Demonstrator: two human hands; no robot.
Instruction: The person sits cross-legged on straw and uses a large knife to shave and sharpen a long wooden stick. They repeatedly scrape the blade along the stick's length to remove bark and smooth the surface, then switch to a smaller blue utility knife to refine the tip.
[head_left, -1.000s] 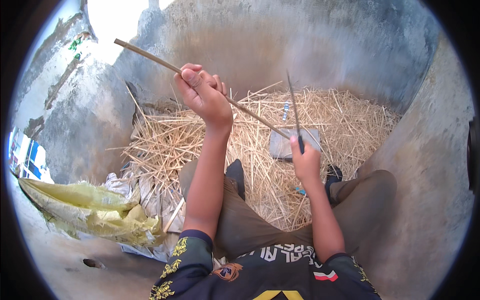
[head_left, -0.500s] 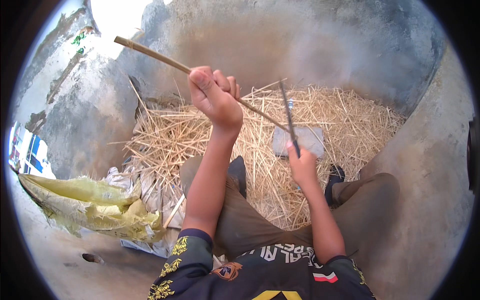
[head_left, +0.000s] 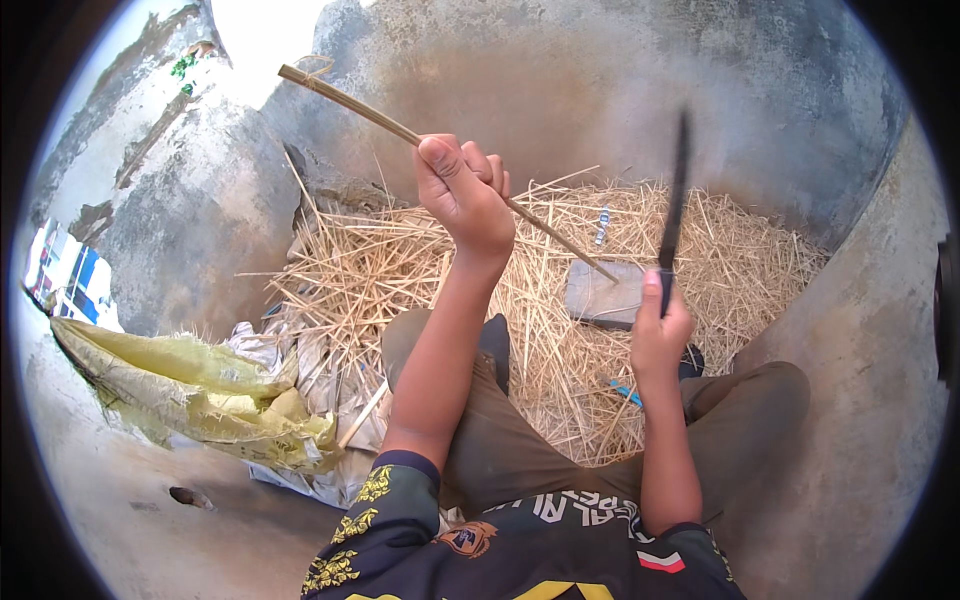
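A long thin wooden stick (head_left: pixel 352 106) slants down to the right through the fist of my left hand (head_left: pixel 466 195). The stick's lower end rests at or just over a grey block (head_left: pixel 602 293) on the straw; I cannot tell if they touch. A pale curl of fibre hangs by its upper end. In my right hand (head_left: pixel 661 325) a knife (head_left: pixel 677 195) with a long dark blade is gripped by its handle. The blade points up and away, apart from the stick, and is slightly blurred.
Straw-like strips and shavings (head_left: pixel 740 250) cover the floor ahead of my crossed legs. A torn yellow sack (head_left: pixel 185 385) lies at the left. Rough concrete walls (head_left: pixel 560 90) rise around me. A blue object (head_left: pixel 627 392) lies near my right forearm.
My right hand has moved right, swinging the knife up and away from the stick's lower end. My left hand still grips the stick; the whole view has shifted slightly.
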